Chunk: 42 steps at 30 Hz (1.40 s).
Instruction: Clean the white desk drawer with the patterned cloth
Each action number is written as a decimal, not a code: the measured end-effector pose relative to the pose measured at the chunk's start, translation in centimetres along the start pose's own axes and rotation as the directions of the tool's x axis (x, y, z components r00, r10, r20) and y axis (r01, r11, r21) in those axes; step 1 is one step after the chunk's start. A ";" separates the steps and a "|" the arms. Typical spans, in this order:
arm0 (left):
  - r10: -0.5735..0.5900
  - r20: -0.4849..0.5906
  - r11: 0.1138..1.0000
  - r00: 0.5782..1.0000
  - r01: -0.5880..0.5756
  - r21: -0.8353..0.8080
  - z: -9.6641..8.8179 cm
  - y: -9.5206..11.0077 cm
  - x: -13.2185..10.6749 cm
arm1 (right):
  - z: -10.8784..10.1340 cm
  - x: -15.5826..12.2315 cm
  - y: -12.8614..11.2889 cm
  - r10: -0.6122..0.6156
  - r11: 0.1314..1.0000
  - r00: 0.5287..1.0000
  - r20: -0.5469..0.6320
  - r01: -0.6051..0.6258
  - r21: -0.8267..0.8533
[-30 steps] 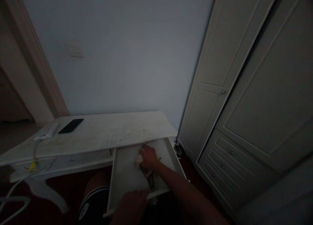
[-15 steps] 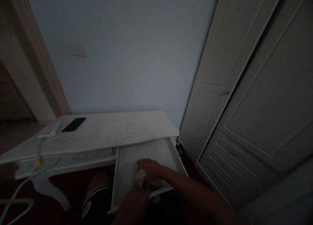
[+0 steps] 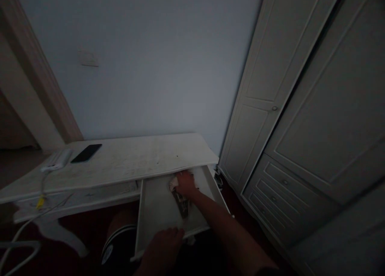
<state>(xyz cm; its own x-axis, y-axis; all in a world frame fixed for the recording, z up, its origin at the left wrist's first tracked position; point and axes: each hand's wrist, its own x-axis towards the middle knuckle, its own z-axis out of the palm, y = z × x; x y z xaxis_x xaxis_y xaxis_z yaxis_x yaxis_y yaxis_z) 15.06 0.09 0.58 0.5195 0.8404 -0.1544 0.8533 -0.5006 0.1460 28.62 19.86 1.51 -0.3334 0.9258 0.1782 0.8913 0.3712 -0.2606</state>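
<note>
At the far left, a white, box-shaped plastic device (image 3: pixel 57 160) and a flat black rectangular phone (image 3: pixel 86 153) lie on the worn, white-painted wooden table (image 3: pixel 132 154), well apart from the work, and are best left alone. Next comes the left hand (image 3: pixel 166 244), its fingers bent at the front edge of the pulled-out, white wooden drawer (image 3: pixel 155 212); how firmly it grips, I cannot tell. A steady hold there should stop the drawer sliding as the other arm pushes. The crumpled beige-and-brown patterned cloth (image 3: pixel 182 206) lies inside the drawer, bunched toward the back, with a darker end trailing toward the front. Just to its right, the right hand (image 3: pixel 185 184) is closed over the bunched part, near the table's overhanging edge; the knuckles should ride low to avoid scraping that lip. Gathering the loose end under the palm would likely give flatter, more even pressure, and angling the fingertips would help reach the rear corners beside the drawer's right wall.
</note>
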 end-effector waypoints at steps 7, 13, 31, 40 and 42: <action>0.021 -0.077 1.000 0.997 -0.022 -0.007 1.4 -0.4 0.0 | 3.3 0.4 -8.6 -0.312 0.949 0.948 0.066 0.308 0.072; 0.033 -0.124 0.999 0.992 -0.030 0.023 1.5 -0.5 -0.1 | 2.6 -0.3 -7.1 -0.586 0.811 0.790 0.181 0.569 0.139; 0.026 -0.029 0.999 0.999 -0.025 0.040 1.0 -0.2 -0.3 | -2.1 -3.7 3.9 -0.120 0.993 0.979 0.166 0.121 0.005; 0.005 -0.051 1.000 0.999 -0.006 -0.005 0.8 -0.1 -0.3 | 2.3 0.2 -5.7 -0.345 0.932 0.903 0.256 0.299 0.204; 0.015 -0.071 1.000 0.997 -0.016 -0.004 1.0 -0.3 -0.3 | 2.7 0.7 -7.6 -0.412 0.898 0.869 0.274 0.336 0.284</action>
<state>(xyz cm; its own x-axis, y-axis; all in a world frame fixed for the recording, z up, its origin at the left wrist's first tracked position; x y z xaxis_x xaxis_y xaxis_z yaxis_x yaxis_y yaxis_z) 14.75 -0.20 -0.38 0.5280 0.8452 -0.0828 0.8448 -0.5128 0.1527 20.77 17.82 1.09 -0.7412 0.6713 0.0023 0.6008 0.6650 -0.4437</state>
